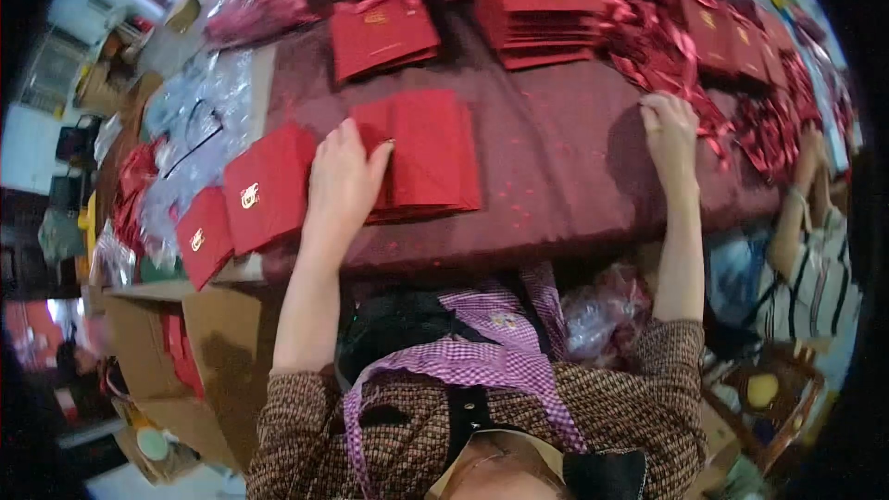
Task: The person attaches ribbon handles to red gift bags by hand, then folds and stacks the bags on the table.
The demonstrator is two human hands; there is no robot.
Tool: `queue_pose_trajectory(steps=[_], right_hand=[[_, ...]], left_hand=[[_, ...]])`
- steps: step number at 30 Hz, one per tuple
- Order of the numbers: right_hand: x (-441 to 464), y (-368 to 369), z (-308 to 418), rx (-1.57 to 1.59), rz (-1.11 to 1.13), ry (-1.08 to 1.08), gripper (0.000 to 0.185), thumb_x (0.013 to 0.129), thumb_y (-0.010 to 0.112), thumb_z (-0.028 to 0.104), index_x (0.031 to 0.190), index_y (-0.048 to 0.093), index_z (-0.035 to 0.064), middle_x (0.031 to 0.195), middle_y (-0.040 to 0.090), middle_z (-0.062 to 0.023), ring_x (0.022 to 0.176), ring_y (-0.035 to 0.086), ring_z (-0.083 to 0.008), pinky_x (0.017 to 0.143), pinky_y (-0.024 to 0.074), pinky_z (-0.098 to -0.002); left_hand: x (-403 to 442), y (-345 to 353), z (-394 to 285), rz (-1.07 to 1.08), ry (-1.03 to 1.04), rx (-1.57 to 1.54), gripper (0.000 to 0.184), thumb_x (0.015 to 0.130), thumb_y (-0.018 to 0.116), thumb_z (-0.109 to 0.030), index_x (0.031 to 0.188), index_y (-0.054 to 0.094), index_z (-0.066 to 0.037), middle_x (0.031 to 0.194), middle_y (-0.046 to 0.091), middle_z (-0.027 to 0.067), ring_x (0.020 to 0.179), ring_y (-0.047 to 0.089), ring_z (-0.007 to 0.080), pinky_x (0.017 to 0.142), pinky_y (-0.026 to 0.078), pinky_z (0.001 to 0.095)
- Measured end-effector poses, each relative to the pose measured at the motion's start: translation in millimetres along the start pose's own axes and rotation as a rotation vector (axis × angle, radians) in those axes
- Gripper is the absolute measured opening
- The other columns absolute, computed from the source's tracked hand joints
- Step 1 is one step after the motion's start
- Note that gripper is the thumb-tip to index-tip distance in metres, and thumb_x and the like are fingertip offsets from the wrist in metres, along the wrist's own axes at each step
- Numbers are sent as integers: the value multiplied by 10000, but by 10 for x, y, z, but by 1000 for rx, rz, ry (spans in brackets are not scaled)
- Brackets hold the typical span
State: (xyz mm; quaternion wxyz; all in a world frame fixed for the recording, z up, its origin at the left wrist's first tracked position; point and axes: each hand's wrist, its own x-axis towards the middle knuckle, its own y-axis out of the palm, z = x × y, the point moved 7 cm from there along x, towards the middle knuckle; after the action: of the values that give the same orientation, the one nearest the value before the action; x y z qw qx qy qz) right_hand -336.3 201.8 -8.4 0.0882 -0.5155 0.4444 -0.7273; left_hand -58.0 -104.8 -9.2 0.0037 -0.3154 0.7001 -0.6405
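My left hand (pixel 347 176) lies palm down on the left edge of a stack of red paper bags (pixel 431 148), its fingers flat and its thumb spread. Just left of it, a red bag with a gold logo (pixel 270 187) overlaps a smaller-looking one (pixel 204 236). My right hand (pixel 671 125) is at the right, its fingers curled closed beside a heap of dark red ribbons (pixel 648 46). What its fingertips hold is too small to make out.
The dark red tablecloth (pixel 556 148) carries a small bag pile (pixel 381 32) and a taller stack (pixel 537 9) at the back. Plastic wrap (pixel 208 111) lies left. A cardboard box (pixel 222 352) stands lower left. Another person's arm (pixel 795 213) is at the right edge.
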Motion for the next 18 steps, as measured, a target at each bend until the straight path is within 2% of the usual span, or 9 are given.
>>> queue_pose_trajectory(steps=[2,5,8,10,11,12,13,15,18], right_hand=[[86,-69,131,127,-92,-24,98,800,641,69,897,626,65,1012,651,-97,947,599,-294,835,445,-383],[194,-21,408,756,-27,234,93,867,595,1,957,612,20,1003,638,-73,928,607,-153,804,478,-285],[433,-45,1066,1267,92,300,134,880,584,7,1014,583,-6,950,615,-54,852,604,-115,752,484,-230],[495,128,1431,1311,296,361,135,886,582,31,1020,590,17,938,608,-42,824,587,-102,736,475,-231],[555,96,1663,1256,307,391,136,870,603,40,1005,596,20,921,621,-46,834,576,-107,750,471,-250],[619,168,1835,1239,269,188,145,853,622,50,989,592,10,893,630,-48,839,571,-115,769,469,-264],[615,305,1989,1284,309,139,139,864,607,34,998,579,13,894,594,-9,843,541,-93,767,452,-245],[617,485,2245,1306,422,86,119,859,610,28,972,578,9,890,602,-27,837,548,-100,778,458,-254],[605,600,2491,1238,489,16,105,845,612,27,935,582,-18,879,619,-96,832,595,-173,761,472,-289]], left_hand=[[5,6,44,39,-70,3,452,818,682,-270,1054,496,67,979,557,249,911,552,410,771,470,474],[14,10,128,60,-157,-136,547,809,689,-229,1184,457,94,1067,520,264,1013,501,413,878,424,459],[39,24,197,49,-257,-270,581,794,699,-191,1224,436,97,1060,515,260,1030,483,416,915,403,452],[41,-15,158,-14,-221,-257,557,771,711,-147,1209,458,86,1040,542,241,993,521,384,896,428,434],[31,1,204,-13,-315,-384,534,764,713,-127,1194,474,80,1022,563,216,948,546,333,862,451,405],[11,21,259,-11,-409,-510,512,757,715,-107,1180,491,73,1004,585,192,902,571,283,828,474,376],[-1,31,281,-6,-406,-504,512,757,715,-107,1180,491,73,1004,585,192,902,571,283,828,474,376],[-35,62,362,-29,-474,-705,458,748,718,-85,1137,529,67,945,615,128,808,575,175,742,495,305],[-62,-58,318,-41,-483,-742,393,751,720,-66,1086,563,67,888,611,87,762,550,120,705,487,262]])
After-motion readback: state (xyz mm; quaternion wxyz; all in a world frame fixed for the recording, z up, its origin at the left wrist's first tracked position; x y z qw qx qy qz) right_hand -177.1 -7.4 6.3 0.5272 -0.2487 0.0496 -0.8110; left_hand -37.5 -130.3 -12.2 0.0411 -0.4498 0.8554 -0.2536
